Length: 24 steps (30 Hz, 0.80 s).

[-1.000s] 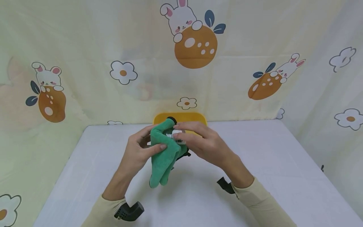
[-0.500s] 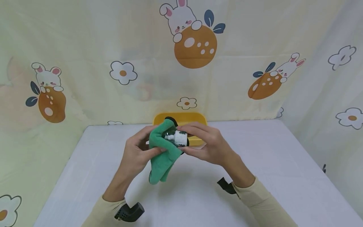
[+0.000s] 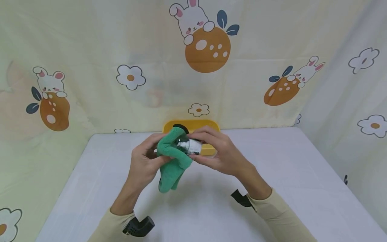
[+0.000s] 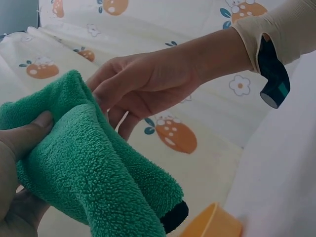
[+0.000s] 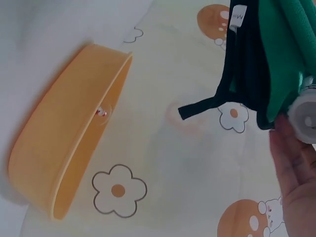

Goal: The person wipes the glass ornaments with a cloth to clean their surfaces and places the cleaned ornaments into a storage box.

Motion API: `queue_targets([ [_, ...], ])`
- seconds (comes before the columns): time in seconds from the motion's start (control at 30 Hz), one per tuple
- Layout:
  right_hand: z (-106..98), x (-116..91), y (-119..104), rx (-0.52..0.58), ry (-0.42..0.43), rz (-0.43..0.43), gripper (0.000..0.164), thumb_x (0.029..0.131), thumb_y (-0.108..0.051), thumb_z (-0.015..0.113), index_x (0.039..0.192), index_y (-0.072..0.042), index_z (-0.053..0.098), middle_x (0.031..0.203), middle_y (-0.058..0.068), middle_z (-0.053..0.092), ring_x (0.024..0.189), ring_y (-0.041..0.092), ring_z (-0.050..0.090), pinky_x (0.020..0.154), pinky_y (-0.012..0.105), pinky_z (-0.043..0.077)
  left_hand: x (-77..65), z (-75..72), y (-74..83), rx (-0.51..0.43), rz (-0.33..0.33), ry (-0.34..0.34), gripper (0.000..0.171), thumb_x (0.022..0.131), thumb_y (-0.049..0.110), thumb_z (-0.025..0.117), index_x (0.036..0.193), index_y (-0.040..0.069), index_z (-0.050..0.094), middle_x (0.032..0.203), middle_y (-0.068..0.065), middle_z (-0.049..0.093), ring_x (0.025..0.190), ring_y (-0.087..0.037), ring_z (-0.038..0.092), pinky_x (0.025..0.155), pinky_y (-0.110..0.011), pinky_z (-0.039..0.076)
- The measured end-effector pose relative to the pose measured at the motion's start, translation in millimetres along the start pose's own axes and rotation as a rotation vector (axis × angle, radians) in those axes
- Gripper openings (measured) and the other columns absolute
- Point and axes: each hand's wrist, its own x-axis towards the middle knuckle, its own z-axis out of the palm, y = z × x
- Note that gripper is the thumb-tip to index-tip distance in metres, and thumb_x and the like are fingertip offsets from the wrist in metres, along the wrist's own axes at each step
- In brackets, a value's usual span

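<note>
Above the table, my left hand (image 3: 146, 158) grips a green terry cloth (image 3: 173, 169) with black edging, its thumb pressed on the near side. The cloth wraps one end of a small clear glass piece with a white round base (image 3: 193, 147); its exact kind does not show. My right hand (image 3: 223, 151) pinches the white base between thumb and fingers. In the left wrist view the cloth (image 4: 84, 153) hides the glass piece. The right wrist view shows the round end of the base (image 5: 305, 114) beside the fingers, with a black strap and label hanging from the cloth.
A yellow plastic box (image 3: 208, 123) stands at the back of the white table (image 3: 272, 161), behind the hands. Inside it, a clear rounded thing with a small red and white figure (image 5: 101, 112) shows. A patterned curtain (image 3: 157, 50) hangs behind.
The right fingers have shifted from over the white base to its sides, uncovering it. The base has tilted slightly, and the cloth has drawn up a little on the left.
</note>
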Motion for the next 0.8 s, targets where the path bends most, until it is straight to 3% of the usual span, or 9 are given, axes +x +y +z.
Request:
queue_targets([
  [0.17,0,3,-3,-0.009,-0.04,0.048,0.054,0.081,-0.006,0.086,0.13,-0.002,0.065,0.124,0.008,0.066,0.111,0.019,0.064,0.092,0.027,0.058,0.8,1.5,-0.9,-0.006,0.004,0.033,0.051,0.081,-0.017,0.075,0.129,-0.001,0.065,0.12,-0.01,0.067,0.107,-0.021,0.069,0.082,-0.038,0.062],
  [0.37,-1,8,-5,-0.043,-0.099,0.114,0.058,0.085,-0.009,0.083,0.138,-0.002,0.061,0.13,0.009,0.064,0.117,0.022,0.062,0.095,0.032,0.058,1.3,3.7,-1.8,-0.003,0.007,0.068,0.051,0.083,-0.014,0.075,0.131,0.001,0.063,0.121,-0.012,0.066,0.108,-0.024,0.068,0.083,-0.04,0.062],
  [0.57,1,12,-6,-0.029,-0.09,0.13,0.051,0.087,-0.01,0.081,0.133,-0.001,0.063,0.127,0.008,0.066,0.115,0.021,0.063,0.094,0.032,0.059,1.6,4.4,-1.5,-0.001,0.011,0.07,0.046,0.081,-0.014,0.077,0.124,-0.001,0.066,0.119,-0.012,0.067,0.108,-0.024,0.068,0.083,-0.039,0.062],
  [0.8,2,11,-5,-0.026,-0.068,0.095,0.052,0.084,-0.006,0.083,0.131,-0.001,0.062,0.124,0.008,0.068,0.111,0.02,0.064,0.093,0.032,0.059,0.1,3.6,-1.2,0.009,-0.069,0.045,0.048,0.082,-0.013,0.076,0.126,0.001,0.066,0.121,-0.009,0.067,0.105,-0.023,0.068,0.083,-0.037,0.063],
])
